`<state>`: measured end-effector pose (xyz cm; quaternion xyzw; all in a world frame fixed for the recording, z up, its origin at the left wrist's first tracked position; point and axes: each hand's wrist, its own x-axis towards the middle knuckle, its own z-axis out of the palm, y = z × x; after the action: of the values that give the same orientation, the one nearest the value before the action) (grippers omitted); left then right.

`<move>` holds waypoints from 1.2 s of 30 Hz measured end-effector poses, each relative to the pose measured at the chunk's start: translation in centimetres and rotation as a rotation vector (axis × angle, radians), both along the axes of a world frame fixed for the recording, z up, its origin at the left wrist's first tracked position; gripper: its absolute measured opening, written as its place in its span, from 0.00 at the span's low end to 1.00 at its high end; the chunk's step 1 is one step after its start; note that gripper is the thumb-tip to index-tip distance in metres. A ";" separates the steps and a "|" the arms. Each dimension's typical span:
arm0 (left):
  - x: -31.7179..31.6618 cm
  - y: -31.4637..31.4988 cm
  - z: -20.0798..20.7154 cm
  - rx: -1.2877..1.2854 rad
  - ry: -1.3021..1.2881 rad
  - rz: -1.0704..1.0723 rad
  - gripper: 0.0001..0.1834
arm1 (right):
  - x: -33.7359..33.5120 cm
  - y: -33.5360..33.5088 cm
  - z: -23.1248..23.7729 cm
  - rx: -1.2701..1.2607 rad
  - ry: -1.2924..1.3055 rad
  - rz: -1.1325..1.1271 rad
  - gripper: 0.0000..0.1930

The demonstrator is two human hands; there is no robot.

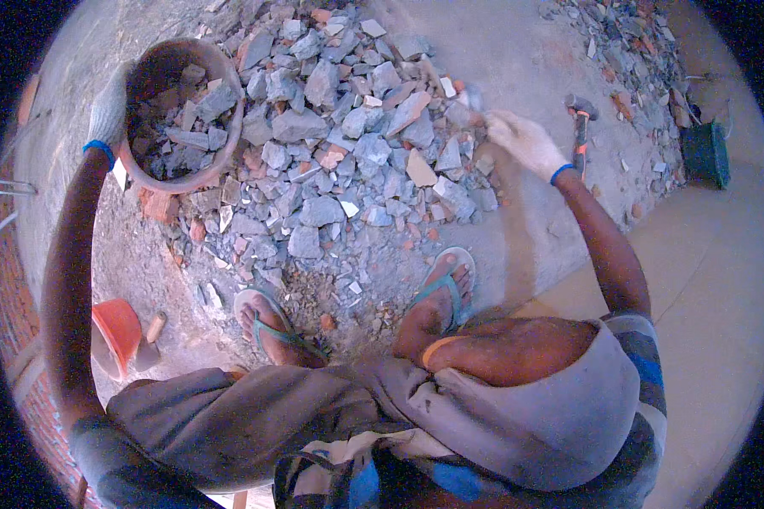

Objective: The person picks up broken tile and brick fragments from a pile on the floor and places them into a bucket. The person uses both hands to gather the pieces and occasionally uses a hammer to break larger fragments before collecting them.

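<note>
My left hand, in a white knit glove with a blue cuff, grips the left rim of a round, dusty bucket. Grey chunks of broken concrete lie inside it, and it leans toward the heap. The rim hides part of the fingers. At the right edge of the rubble heap, my right hand, also gloved, has its fingers drawn together at a greyish piece of rubble. That piece is blurred, so its shape is unclear.
A hammer lies right of my right hand. More rubble and a dark green container are farther right. An orange-red tub stands near my left leg. My sandalled feet are at the heap's near edge.
</note>
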<state>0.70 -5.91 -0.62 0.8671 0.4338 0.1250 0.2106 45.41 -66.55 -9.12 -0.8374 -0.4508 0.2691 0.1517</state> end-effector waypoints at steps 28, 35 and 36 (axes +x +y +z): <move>2.7 -4.4 2.0 -0.107 0.010 0.210 0.27 | -6.4 3.3 12.2 -0.039 0.277 -0.193 0.28; 1.8 -3.0 1.8 0.274 0.216 -0.026 0.24 | -11.8 14.3 14.6 0.358 0.083 0.281 0.25; 1.7 -2.1 1.4 0.334 0.244 -0.110 0.26 | -13.6 16.1 14.4 0.388 0.193 0.246 0.21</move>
<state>2.40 -7.97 0.82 0.9211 0.3812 0.0776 0.0167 31.83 -50.50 5.30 -0.7019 -0.5761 0.2726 0.3180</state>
